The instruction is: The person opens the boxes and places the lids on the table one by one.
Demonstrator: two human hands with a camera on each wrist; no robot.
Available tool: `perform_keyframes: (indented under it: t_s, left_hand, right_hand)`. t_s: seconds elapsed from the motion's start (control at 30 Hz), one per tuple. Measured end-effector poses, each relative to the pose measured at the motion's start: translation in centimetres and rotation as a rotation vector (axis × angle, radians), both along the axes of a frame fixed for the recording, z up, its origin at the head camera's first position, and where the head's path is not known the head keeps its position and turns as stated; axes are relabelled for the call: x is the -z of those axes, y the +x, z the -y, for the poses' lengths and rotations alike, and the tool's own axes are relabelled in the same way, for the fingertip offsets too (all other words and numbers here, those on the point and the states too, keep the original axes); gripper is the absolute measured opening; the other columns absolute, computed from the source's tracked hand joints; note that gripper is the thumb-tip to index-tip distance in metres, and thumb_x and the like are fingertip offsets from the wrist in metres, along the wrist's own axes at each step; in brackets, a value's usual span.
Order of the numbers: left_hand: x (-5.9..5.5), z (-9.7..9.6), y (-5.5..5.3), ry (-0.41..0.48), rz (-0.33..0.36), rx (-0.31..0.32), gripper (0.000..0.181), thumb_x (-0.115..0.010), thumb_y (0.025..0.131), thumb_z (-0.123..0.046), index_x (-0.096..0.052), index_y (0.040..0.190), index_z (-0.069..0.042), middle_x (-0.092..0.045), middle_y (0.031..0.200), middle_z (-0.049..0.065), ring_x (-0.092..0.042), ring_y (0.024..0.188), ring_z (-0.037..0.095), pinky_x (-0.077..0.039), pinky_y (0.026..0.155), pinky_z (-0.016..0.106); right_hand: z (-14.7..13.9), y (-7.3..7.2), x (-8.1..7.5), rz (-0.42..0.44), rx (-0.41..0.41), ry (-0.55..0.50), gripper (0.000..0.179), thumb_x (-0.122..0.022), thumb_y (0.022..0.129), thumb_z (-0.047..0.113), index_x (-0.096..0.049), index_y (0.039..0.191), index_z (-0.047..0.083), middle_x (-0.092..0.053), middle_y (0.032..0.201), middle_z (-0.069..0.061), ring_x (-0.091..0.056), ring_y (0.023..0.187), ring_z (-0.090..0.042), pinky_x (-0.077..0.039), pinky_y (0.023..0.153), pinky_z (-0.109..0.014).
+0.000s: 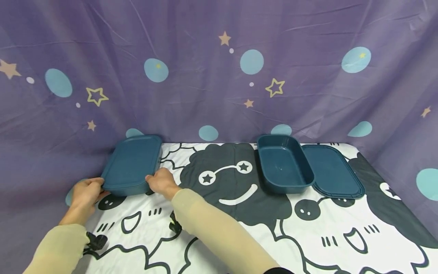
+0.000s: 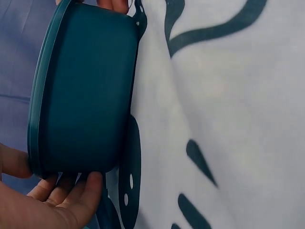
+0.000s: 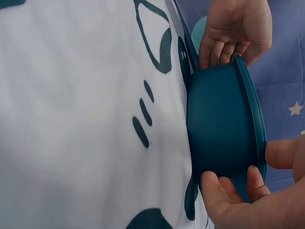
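A blue-green rectangular food container with its lid on sits at the back left of the table. My left hand grips its near left corner; in the left wrist view the thumb lies at the lid's rim and the fingers are against the side wall. At the near right corner my right hand holds the same container. The right wrist view has that thumb on the lid edge and the fingers along the side. The container's underside is hidden.
Toward the back right stands a second container without a cover, its inside visible. A matching flat lid lies just right of it, partly behind its wall. A patterned cloth covers the table, and a purple curtain hangs behind.
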State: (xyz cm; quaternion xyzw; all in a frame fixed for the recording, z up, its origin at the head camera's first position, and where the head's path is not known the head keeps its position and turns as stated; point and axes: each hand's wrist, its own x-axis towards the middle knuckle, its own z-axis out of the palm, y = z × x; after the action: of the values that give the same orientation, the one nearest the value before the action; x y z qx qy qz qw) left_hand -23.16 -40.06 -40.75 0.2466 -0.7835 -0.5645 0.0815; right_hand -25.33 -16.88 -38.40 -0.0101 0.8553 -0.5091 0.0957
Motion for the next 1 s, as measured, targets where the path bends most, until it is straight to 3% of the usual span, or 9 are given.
perform_keyframes:
  t_s: [0.07,0.17,0.37,0.43,0.5,0.67,0.77,1.0]
  left_hand:
    - [-0.2,-0.5,0.1,0.012,-0.005,0.000,0.037,-0.043,0.097,-0.014,-0.050,0.129,0.003,-0.046,0.100,0.007,-0.054,0.070,-0.001,-0.055,0.066,0.022]
    - [0.2,-0.8,-0.1,0.020,-0.035,-0.011,0.043,-0.044,0.096,-0.011,-0.045,0.132,0.012,-0.045,0.099,0.010,-0.052,0.070,0.003,-0.055,0.066,0.023]
    - [3.2,1.0,-1.8,0.056,-0.084,-0.010,0.040,-0.047,0.096,-0.014,-0.048,0.130,0.008,-0.046,0.106,0.007,-0.054,0.074,0.000,-0.055,0.067,0.023]
    - [3.6,1.1,-2.1,0.053,-0.089,0.009,0.042,-0.046,0.097,-0.014,-0.045,0.132,0.009,-0.045,0.110,0.008,-0.054,0.075,-0.001,-0.055,0.068,0.023]
    - [3.1,0.6,-1.7,0.068,-0.094,0.011,0.039,-0.046,0.096,-0.013,-0.048,0.129,0.009,-0.044,0.109,0.009,-0.055,0.074,0.000,-0.055,0.068,0.024]
    - [0.1,-2.0,0.1,0.063,-0.070,0.027,0.037,-0.044,0.096,-0.009,-0.046,0.126,0.013,-0.043,0.109,0.012,-0.054,0.071,0.001,-0.055,0.069,0.026]
    - [-0.1,-2.4,0.3,0.060,-0.058,0.031,0.041,-0.044,0.097,-0.011,-0.043,0.130,0.013,-0.043,0.110,0.011,-0.052,0.073,0.001,-0.055,0.070,0.024]
    - [4.7,0.2,-2.4,0.008,-0.087,0.028,0.048,-0.045,0.098,-0.019,-0.041,0.135,0.011,-0.043,0.118,0.013,-0.054,0.080,0.003,-0.055,0.071,0.024]
  right_hand:
    - [-0.3,0.0,0.1,-0.008,0.002,0.003,0.032,-0.066,0.089,0.030,-0.058,0.067,0.009,-0.053,0.068,0.000,-0.052,0.065,-0.014,-0.045,0.061,-0.030]
    - [-0.6,0.0,0.2,-0.020,0.006,-0.001,0.033,-0.067,0.089,0.030,-0.057,0.065,0.009,-0.053,0.067,0.000,-0.052,0.065,-0.013,-0.045,0.061,-0.029]
    - [-1.4,-0.1,0.3,-0.032,0.002,-0.026,0.041,-0.068,0.088,0.029,-0.050,0.056,0.011,-0.048,0.059,0.001,-0.048,0.059,-0.014,-0.042,0.056,-0.028]
    - [-1.6,-0.1,0.3,-0.029,0.002,-0.031,0.045,-0.067,0.088,0.029,-0.045,0.052,0.013,-0.043,0.054,0.002,-0.045,0.056,-0.014,-0.040,0.053,-0.028]
    - [-1.8,0.0,0.3,-0.029,-0.002,-0.036,0.050,-0.067,0.089,0.029,-0.040,0.049,0.014,-0.039,0.050,0.002,-0.043,0.053,-0.015,-0.037,0.050,-0.029]
    - [-2.2,0.3,0.5,-0.042,-0.018,-0.063,0.053,-0.067,0.088,0.028,-0.037,0.047,0.016,-0.035,0.047,0.003,-0.041,0.050,-0.015,-0.036,0.048,-0.028]
    - [-2.4,0.4,0.6,-0.034,-0.028,-0.090,0.054,-0.067,0.089,0.027,-0.036,0.047,0.016,-0.032,0.045,0.003,-0.039,0.049,-0.015,-0.037,0.049,-0.027]
    - [-3.3,0.5,0.9,-0.033,-0.014,-0.124,0.047,-0.068,0.088,0.026,-0.040,0.051,0.015,-0.042,0.060,0.003,-0.043,0.055,-0.014,-0.041,0.057,-0.029]
